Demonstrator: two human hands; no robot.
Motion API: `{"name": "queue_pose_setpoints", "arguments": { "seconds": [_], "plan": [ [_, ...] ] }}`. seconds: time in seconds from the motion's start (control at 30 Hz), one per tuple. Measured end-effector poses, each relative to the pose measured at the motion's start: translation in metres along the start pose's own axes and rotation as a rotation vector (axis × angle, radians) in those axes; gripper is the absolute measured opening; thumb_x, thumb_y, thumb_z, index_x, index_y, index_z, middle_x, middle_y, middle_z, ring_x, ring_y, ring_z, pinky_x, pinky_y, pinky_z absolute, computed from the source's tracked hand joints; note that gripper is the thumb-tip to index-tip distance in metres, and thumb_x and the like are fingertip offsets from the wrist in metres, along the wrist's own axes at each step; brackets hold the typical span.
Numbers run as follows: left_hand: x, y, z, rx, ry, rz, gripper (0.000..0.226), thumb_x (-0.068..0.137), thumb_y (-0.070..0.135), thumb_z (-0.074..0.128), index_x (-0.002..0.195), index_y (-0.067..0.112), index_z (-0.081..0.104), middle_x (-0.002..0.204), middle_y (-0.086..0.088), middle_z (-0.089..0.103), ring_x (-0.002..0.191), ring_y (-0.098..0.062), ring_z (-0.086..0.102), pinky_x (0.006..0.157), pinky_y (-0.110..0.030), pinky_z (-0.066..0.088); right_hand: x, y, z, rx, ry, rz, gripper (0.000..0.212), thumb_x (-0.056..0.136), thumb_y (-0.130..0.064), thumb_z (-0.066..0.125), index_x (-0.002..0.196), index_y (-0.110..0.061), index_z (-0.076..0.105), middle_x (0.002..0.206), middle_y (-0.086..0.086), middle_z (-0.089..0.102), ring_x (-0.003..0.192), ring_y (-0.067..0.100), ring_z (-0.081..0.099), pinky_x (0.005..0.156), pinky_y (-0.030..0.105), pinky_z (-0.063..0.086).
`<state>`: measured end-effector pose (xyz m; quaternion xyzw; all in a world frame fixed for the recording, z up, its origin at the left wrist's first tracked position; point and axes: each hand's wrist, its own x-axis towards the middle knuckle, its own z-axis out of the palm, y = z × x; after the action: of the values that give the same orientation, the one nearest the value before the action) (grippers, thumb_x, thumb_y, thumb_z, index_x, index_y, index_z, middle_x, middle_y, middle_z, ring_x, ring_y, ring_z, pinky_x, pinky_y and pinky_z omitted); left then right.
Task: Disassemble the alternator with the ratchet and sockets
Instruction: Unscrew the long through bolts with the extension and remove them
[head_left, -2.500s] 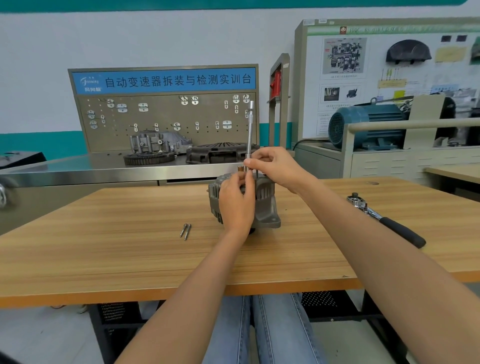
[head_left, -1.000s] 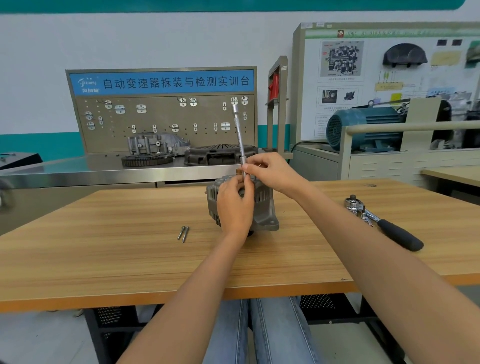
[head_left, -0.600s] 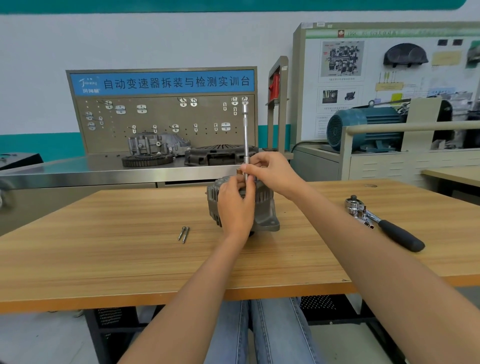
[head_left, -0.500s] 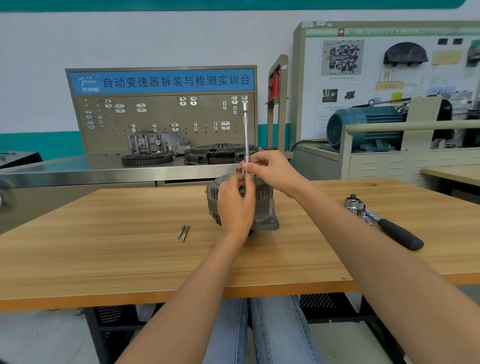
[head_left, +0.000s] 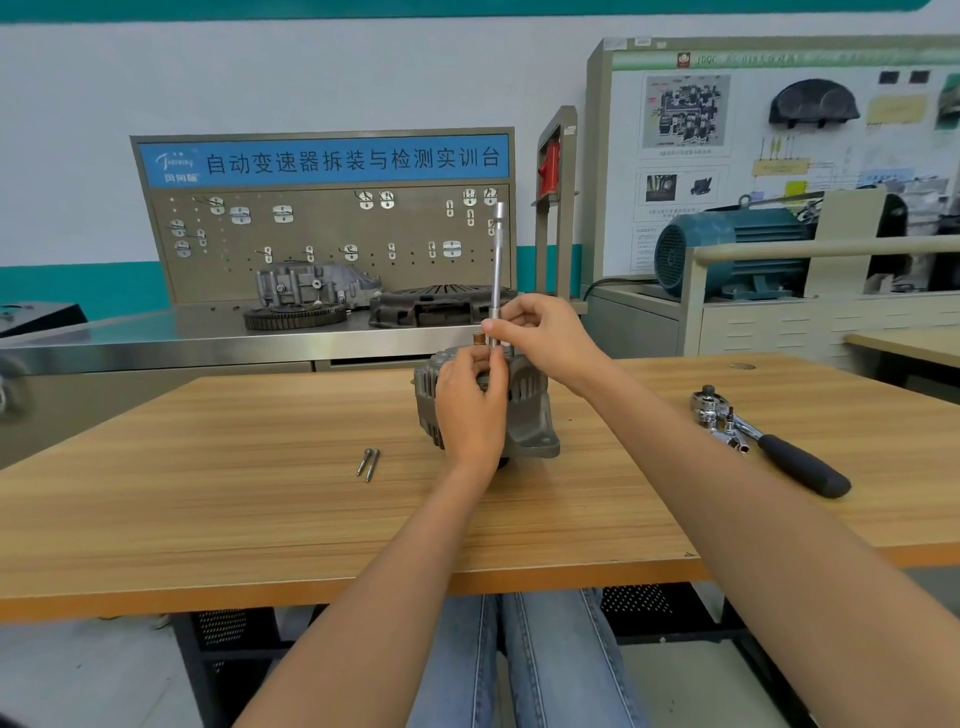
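Observation:
A grey alternator (head_left: 530, 415) stands in the middle of the wooden table (head_left: 208, 509). A long silver extension bar (head_left: 497, 260) rises upright from its top. My right hand (head_left: 540, 338) pinches the bar's lower part between thumb and fingers. Just below, my left hand (head_left: 470, 410) covers the alternator's front, its fingertips curled at the bar's base, which is hidden. A copper-coloured stud (head_left: 478, 339) shows beside the bar. The ratchet (head_left: 769, 441), black-handled, lies on the table to the right, untouched.
Two loose bolts (head_left: 368, 463) lie left of the alternator. Behind the table runs a steel bench (head_left: 156, 343) with a gearbox housing, a gear ring and a pegboard. A blue electric motor (head_left: 727, 249) stands on a cabinet at the back right.
The extension bar leaned left a second ago and now stands upright. Both hands stay at its base on the alternator; the ratchet and bolts have not moved.

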<state>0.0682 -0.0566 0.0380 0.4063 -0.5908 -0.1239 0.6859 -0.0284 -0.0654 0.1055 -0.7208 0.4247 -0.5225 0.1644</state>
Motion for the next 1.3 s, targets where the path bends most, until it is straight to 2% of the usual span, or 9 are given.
{"name": "queue_pose_setpoints", "arguments": {
  "seconds": [0.13,0.27,0.53,0.67,0.83,0.97,1.07,1.2,1.3],
  "plan": [
    [0.0000,-0.0023,-0.0004,0.017,-0.017,0.046,0.010,0.099,0.026,0.050,0.093,0.021,0.057,0.091,0.003,0.062,0.093,-0.017,0.059,0.081,-0.037,0.049,-0.0012,-0.0024,-0.0043,0.032,-0.072,-0.018,0.015,0.090,-0.020,0.062,0.104,-0.016,0.067,0.086,-0.015,0.062,0.078,-0.009,0.058,0.063,0.001,0.042],
    [-0.0012,-0.0030,-0.0026,0.072,-0.023,0.113,0.021,0.100,0.023,0.047,0.095,0.015,0.065,0.083,0.008,0.059,0.084,-0.010,0.052,0.072,-0.024,0.037,-0.0014,-0.0018,-0.0054,0.042,-0.108,-0.005,0.022,0.092,-0.018,0.058,0.112,-0.012,0.066,0.090,-0.015,0.062,0.081,-0.010,0.057,0.061,-0.001,0.041],
    [0.0000,-0.0007,-0.0013,0.023,0.000,0.038,0.019,0.096,0.026,0.055,0.099,0.011,0.065,0.091,0.005,0.062,0.094,-0.018,0.061,0.084,-0.041,0.051,0.0001,-0.0002,-0.0006,0.056,-0.029,0.047,0.019,0.081,-0.030,0.071,0.092,-0.018,0.062,0.081,-0.008,0.066,0.072,-0.001,0.063,0.062,0.012,0.047],
    [0.0009,-0.0014,-0.0007,0.012,0.001,0.027,0.019,0.095,0.029,0.056,0.098,0.011,0.064,0.094,-0.001,0.066,0.094,-0.019,0.062,0.084,-0.044,0.051,-0.0022,-0.0021,-0.0028,0.055,-0.036,0.022,0.011,0.083,-0.027,0.070,0.077,-0.020,0.063,0.074,-0.010,0.064,0.068,-0.007,0.061,0.059,0.008,0.045],
    [-0.0015,0.0008,-0.0015,0.001,-0.006,0.036,0.023,0.100,0.028,0.047,0.104,0.013,0.065,0.097,0.003,0.066,0.100,-0.018,0.061,0.088,-0.044,0.050,-0.0019,-0.0018,-0.0046,0.002,-0.062,0.019,0.006,0.090,-0.026,0.062,0.087,-0.022,0.065,0.086,-0.008,0.064,0.085,0.003,0.060,0.071,0.016,0.044],
    [0.0002,0.0016,-0.0017,0.033,0.004,0.057,0.024,0.099,0.026,0.051,0.102,0.010,0.068,0.093,0.001,0.068,0.095,-0.018,0.063,0.085,-0.043,0.051,-0.0013,0.0005,-0.0030,-0.051,-0.063,-0.005,0.019,0.093,-0.025,0.057,0.105,-0.013,0.066,0.085,-0.013,0.061,0.083,-0.001,0.057,0.066,0.008,0.044],
    [0.0011,0.0008,-0.0026,0.047,0.008,0.067,0.022,0.097,0.025,0.054,0.098,0.009,0.068,0.092,-0.003,0.069,0.092,-0.019,0.063,0.083,-0.044,0.052,-0.0019,0.0005,-0.0019,-0.047,-0.054,-0.020,0.013,0.093,-0.024,0.057,0.100,-0.017,0.064,0.083,-0.013,0.059,0.076,-0.004,0.056,0.057,0.000,0.040],
    [0.0012,0.0005,-0.0025,0.048,0.006,0.045,0.022,0.096,0.027,0.055,0.096,0.009,0.068,0.091,-0.003,0.069,0.092,-0.020,0.063,0.082,-0.042,0.052,-0.0026,-0.0006,-0.0002,0.011,-0.022,0.001,0.024,0.087,-0.034,0.065,0.104,-0.017,0.062,0.085,-0.013,0.061,0.074,-0.005,0.058,0.057,0.004,0.042],
    [0.0024,0.0024,-0.0009,0.020,0.016,0.001,0.014,0.094,0.028,0.059,0.090,0.015,0.064,0.088,0.000,0.067,0.090,-0.017,0.063,0.082,-0.039,0.052,-0.0015,0.0002,0.0008,0.021,-0.013,0.017,0.022,0.082,-0.033,0.070,0.095,-0.016,0.062,0.080,-0.008,0.063,0.070,-0.001,0.061,0.060,0.011,0.046]
  ]
}}
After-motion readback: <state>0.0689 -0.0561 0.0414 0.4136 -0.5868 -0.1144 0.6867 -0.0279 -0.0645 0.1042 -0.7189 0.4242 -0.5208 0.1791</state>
